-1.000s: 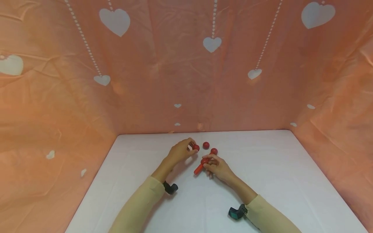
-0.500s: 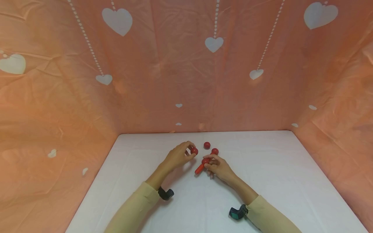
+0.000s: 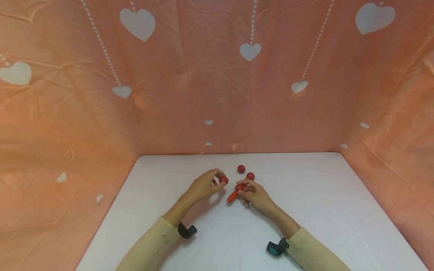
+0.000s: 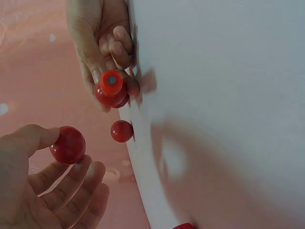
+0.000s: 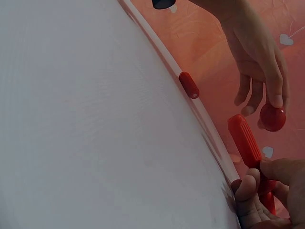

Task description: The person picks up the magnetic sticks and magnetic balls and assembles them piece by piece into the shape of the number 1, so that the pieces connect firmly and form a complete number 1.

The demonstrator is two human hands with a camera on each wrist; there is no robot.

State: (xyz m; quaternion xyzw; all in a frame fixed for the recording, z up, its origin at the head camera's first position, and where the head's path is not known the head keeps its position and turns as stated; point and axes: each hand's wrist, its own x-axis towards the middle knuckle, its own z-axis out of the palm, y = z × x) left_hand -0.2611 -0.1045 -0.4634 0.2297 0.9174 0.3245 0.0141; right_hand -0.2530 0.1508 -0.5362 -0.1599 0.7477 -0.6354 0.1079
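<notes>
My left hand pinches a glossy red ball between thumb and fingers, raised over the table. To its right, my right hand grips a joined piece of red balls and rods. A ridged red rod points out of that grip toward the near left, and its end shows a small grey disc in the left wrist view. The rod meets a ball at my right fingertips. Another ball sits at the far end, past a second rod partly hidden by the fingers.
A loose red ball lies on the white table beyond both hands. In the right wrist view a short red rod lies by the table's edge. An orange cloth with pale hearts hangs around the table.
My left hand has drawn back toward the near left with the ball, away from the loose ball and the joined piece. My right hand has stayed in place with its grip.
</notes>
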